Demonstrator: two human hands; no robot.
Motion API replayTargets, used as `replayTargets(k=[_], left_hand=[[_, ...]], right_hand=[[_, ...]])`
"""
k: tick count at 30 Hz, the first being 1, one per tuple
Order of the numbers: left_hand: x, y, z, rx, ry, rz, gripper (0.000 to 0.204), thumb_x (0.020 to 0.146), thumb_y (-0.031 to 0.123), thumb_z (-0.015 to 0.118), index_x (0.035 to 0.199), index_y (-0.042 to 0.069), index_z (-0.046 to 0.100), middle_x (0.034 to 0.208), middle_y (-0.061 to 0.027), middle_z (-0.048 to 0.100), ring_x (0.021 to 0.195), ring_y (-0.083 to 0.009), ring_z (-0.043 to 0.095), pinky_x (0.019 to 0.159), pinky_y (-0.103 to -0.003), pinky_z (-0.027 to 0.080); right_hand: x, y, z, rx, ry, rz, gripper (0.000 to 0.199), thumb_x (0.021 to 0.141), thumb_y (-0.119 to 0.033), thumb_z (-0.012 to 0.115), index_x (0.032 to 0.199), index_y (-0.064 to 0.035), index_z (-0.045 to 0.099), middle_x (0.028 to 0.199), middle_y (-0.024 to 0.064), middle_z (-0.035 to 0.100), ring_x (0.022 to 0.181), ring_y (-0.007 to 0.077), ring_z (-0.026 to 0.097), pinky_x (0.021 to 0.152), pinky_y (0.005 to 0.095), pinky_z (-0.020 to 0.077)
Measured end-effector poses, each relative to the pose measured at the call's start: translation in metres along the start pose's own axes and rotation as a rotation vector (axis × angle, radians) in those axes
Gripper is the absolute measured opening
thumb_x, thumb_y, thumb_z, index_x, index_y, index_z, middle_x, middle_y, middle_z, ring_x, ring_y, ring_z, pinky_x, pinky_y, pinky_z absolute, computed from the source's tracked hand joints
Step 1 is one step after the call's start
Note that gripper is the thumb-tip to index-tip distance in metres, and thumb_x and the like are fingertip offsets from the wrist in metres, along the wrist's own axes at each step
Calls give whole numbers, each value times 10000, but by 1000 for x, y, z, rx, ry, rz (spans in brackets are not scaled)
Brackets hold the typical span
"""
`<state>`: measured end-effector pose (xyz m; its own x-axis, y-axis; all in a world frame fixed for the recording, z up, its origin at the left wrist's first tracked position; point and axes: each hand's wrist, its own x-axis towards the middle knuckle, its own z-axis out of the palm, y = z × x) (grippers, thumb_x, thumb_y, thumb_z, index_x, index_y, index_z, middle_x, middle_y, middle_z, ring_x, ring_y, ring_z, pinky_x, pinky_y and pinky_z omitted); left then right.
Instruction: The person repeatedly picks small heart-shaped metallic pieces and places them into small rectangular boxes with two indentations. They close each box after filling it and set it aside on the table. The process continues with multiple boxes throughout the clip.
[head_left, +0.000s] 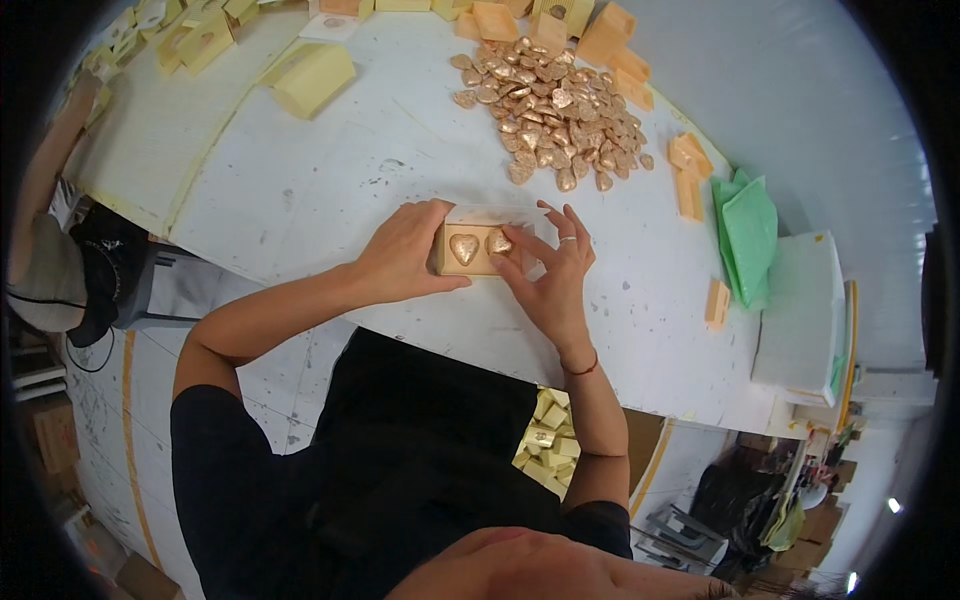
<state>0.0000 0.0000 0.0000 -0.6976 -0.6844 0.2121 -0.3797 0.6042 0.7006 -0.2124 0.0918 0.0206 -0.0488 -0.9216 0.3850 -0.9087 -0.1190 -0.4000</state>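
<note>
Both our hands are working at one small cream box [466,271]: the left hand [408,250] is gripping its left end, while the right hand [552,275] is touching the right-hand copper-foil heart [499,241] with thumb and fingertips, though whether pinching or pressing we cannot tell. Another, the left-hand copper-foil heart [464,248], is already lying in its recess, so we are judging the filling nearly done. Its whitish flap [490,213] is standing open, so closing is seemingly remaining. Beyond, a heap of loose foil hearts [560,115] is lying on the white table [330,170], near peach trays [688,175]. Farther left, pale-yellow boxes [205,40] are clustering; how many are filled, we cannot tell.
</note>
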Motion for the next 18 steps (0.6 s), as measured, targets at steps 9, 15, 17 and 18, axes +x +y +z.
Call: replayTargets(k=[9, 15, 17, 18], left_hand=[[2, -5, 0, -34, 4, 22, 761, 672, 335, 884, 1215, 6, 466, 1003, -170, 579, 961, -348, 559, 883, -439, 437], [2, -5, 4, -52, 6, 9, 769, 679, 349, 883, 1220, 3, 461, 1030, -177, 579, 996, -356, 548, 903, -445, 433], [3, -3, 6, -73, -19, -10, 772, 684, 352, 881, 1227, 4, 457, 1042, -180, 572, 1013, -362, 539, 906, -449, 432], [2, -5, 5, -69, -45, 5, 795, 694, 360, 874, 1260, 2, 446, 1081, -182, 574, 1043, -362, 536, 923, -448, 429]], right_hand=[[5, -2, -6, -27, -52, -87, 280, 825, -211, 772, 1100, -158, 761, 1352, 172, 555, 1347, 428, 396, 1094, 548, 246], [-6, 2, -15, 275, 22, -13, 287, 915, -91, 653, 1199, -105, 691, 1348, 173, 559, 1344, 357, 441, 1108, 515, 312], [-8, 24, -20, 883, 128, 228, 279, 946, -48, 604, 1221, -58, 654, 1373, 157, 542, 1315, 309, 490, 1078, 455, 394], [1, 25, -18, 1072, 93, 288, 279, 974, 9, 535, 1248, 6, 589, 1361, 128, 551, 1229, 237, 560, 1010, 361, 475]])
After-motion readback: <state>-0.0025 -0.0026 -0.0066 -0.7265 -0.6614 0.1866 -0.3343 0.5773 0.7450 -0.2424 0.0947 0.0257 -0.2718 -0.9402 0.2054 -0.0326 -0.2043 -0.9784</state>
